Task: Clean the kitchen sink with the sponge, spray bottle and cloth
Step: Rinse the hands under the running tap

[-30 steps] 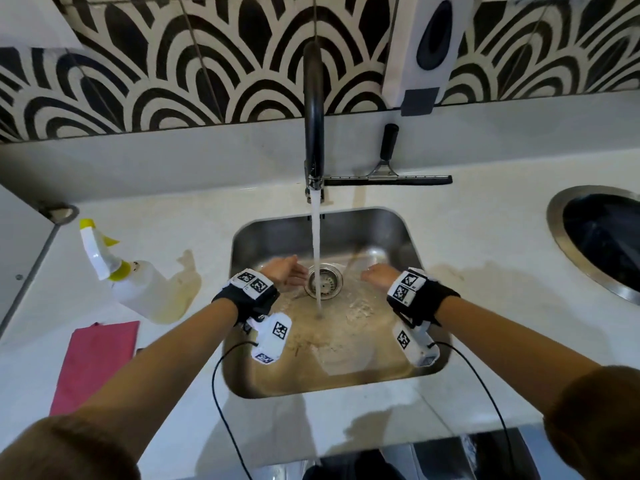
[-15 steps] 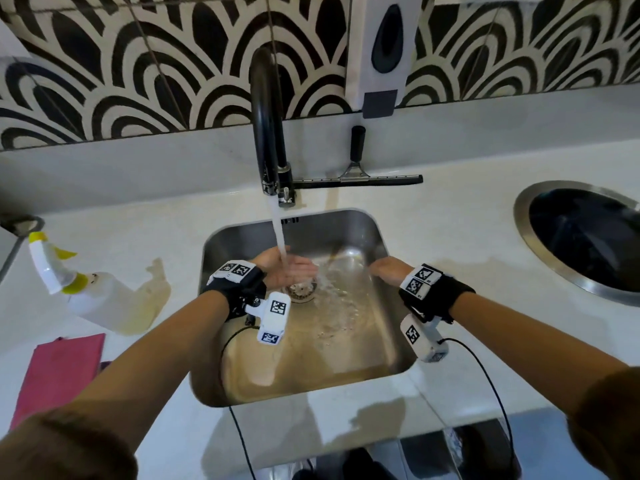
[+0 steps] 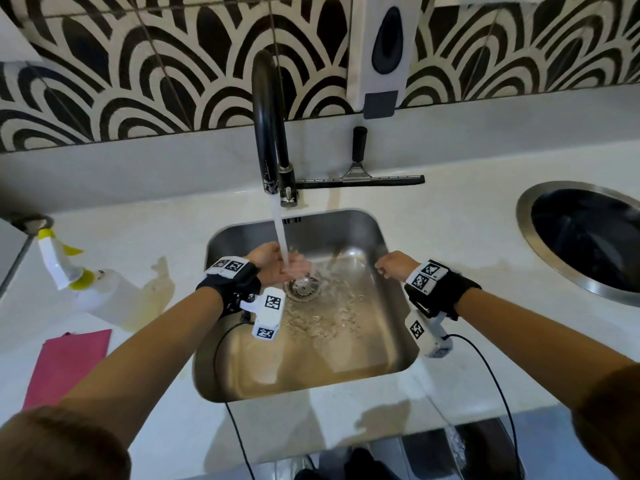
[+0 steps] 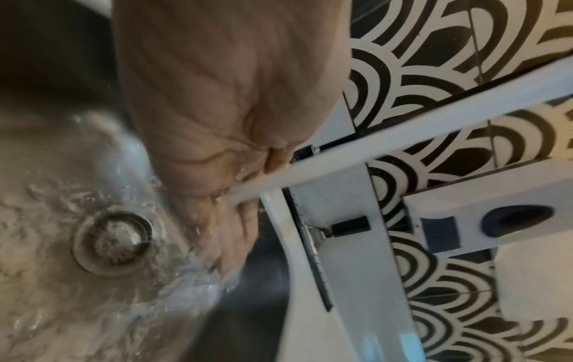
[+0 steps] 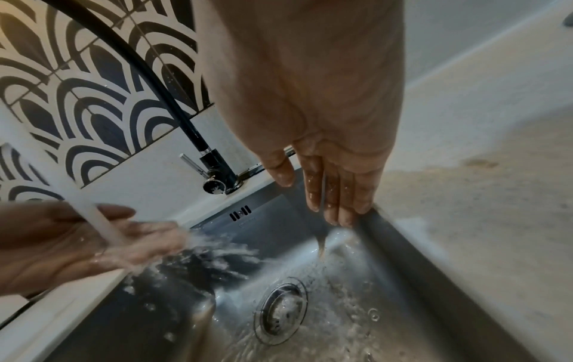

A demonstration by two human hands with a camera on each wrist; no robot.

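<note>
Black-and-white fan tiles (image 3: 138, 64) back the pale counter (image 3: 450, 237), and the steel sink (image 3: 398, 341) is sunk into it right under me. Water (image 3: 281, 237) runs from the black tap (image 3: 268, 126) onto my left hand (image 3: 273, 270), which I hold palm up over the drain (image 3: 303, 289), fingers straight and loose, holding nothing; the stream splashes off it into the basin. My right hand (image 3: 393, 266) hangs at the sink's right edge, fingers (image 5: 338, 193) straight, together and wet, empty too, their tips at the rim, though I cannot tell if they touch it. My spray bottle (image 3: 97, 296) lies on its side on the counter, left of the sink, with the pink cloth (image 3: 65, 368) flat just in front of it. A squeegee (image 3: 360, 174) rests behind the sink, beside the tap.
</note>
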